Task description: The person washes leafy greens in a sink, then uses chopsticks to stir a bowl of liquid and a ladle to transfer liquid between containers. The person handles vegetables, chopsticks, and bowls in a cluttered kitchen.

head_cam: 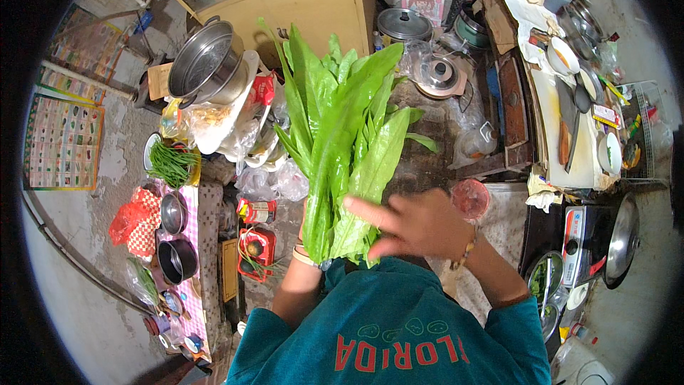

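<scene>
A large bunch of long-leafed green lettuce (pixel 342 133) rises in front of my chest, its leaves wet and shiny, tips away from me. My left hand (pixel 303 227) grips it low down on the left side; most of that hand is hidden behind the leaves. Bands circle the left wrist. Over the lower right part of the bunch is my right hand (pixel 422 229), slightly blurred, its fingers apart and nothing held in them. Its index finger lies across a leaf, though whether it touches is unclear. A bead bracelet (pixel 469 248) is on this wrist.
On the right, a worktop holds a cutting board (pixel 556 133), a knife (pixel 564 141), bowls and a gas stove (pixel 578 246). Green chives (pixel 172 163) and pots (pixel 177 261) occupy the left table. A steamer pot (pixel 206 61) stands before a yellow cabinet (pixel 310 10). A red basin (pixel 470 199) sits low at right.
</scene>
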`<state>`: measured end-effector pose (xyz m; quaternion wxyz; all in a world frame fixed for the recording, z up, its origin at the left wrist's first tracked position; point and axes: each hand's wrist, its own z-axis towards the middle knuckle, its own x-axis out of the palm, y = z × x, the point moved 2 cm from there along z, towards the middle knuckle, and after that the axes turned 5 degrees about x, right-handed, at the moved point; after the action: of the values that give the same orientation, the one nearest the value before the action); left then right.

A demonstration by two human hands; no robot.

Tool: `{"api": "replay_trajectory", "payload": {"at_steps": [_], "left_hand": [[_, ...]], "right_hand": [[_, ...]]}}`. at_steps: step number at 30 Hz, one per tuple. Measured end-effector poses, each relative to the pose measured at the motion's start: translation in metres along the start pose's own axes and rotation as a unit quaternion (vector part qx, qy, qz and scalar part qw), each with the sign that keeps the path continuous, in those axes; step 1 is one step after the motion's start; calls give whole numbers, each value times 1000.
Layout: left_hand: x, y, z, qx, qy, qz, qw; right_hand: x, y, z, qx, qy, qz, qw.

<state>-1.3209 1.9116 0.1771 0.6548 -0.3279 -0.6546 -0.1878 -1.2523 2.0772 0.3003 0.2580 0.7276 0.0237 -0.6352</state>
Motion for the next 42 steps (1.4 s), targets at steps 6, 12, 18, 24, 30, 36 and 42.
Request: {"api": "replay_trajectory", "payload": {"at_steps": [6,12,18,24,30,36,42], "left_hand": [[-16,-2,-5,3,-47,95,994],[-8,-1,-6,-19,-30,69,997],[-17,-3,-10,-18,-58,72,996],[-14,-1,0,-7,-47,71,996],[-13,1,2,-9,-56,75,996],[-11,0,4,4,-67,86,994],[5,4,7,31,-27,95,995]], "right_hand": [[0,-7,-6,-20,-160,48,986],[5,-14,-7,2,-214,82,973],[6,-19,-4,33,-260,84,961],[5,-25,-7,65,-227,97,967],[-7,-2,-12,-44,-163,61,984],[2,-22,-4,34,-221,136,965],[13,-43,3,119,-262,170,942]]}}
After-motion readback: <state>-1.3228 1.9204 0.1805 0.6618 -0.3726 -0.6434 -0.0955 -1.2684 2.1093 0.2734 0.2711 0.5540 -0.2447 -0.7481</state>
